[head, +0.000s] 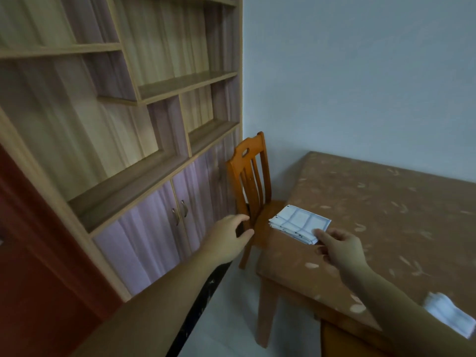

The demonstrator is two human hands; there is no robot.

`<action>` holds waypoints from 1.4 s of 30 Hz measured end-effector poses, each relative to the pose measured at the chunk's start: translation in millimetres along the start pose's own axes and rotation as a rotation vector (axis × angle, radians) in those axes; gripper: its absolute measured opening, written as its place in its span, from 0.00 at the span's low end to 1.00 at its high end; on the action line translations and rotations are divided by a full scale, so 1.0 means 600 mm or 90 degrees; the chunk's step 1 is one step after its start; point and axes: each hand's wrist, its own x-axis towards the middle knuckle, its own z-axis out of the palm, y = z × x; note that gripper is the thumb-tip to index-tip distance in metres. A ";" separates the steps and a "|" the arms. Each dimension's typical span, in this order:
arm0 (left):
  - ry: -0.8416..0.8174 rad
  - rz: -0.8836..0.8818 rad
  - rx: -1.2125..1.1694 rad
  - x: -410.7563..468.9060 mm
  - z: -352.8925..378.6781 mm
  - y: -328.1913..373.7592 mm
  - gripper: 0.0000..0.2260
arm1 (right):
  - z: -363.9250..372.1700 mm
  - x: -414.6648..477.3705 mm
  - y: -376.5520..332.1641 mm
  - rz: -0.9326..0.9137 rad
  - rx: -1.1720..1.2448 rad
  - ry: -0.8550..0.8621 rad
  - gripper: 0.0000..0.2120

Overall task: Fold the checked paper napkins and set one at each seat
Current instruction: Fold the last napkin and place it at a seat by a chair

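Our right hand (340,249) pinches a folded checked napkin (300,222) beside the chair (251,176), left hand (230,238) loosely open; a second napkin (448,315) already lies lower right.

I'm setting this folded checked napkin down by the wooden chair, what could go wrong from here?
The folded blue-and-white checked paper napkin, pinched by your right hand, sits at the edge of the brown patterned table beside the orange wooden chair; it might slide off. Its stacked layers look loose and could fan open. The blurred white napkin near your right forearm could get brushed off.
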 end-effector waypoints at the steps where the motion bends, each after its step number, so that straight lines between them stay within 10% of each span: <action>1: -0.017 0.026 0.034 0.026 -0.003 -0.016 0.21 | 0.013 0.011 -0.004 0.004 -0.002 0.018 0.05; 15: -0.135 0.160 0.039 0.345 0.043 -0.046 0.21 | 0.110 0.169 -0.027 0.069 0.084 0.205 0.04; 34: -0.258 0.147 0.053 0.685 0.322 -0.035 0.23 | 0.105 0.618 0.120 0.302 0.249 0.187 0.09; 42: -0.292 0.345 0.163 0.791 0.424 -0.060 0.23 | 0.156 0.755 0.129 0.348 0.206 0.189 0.09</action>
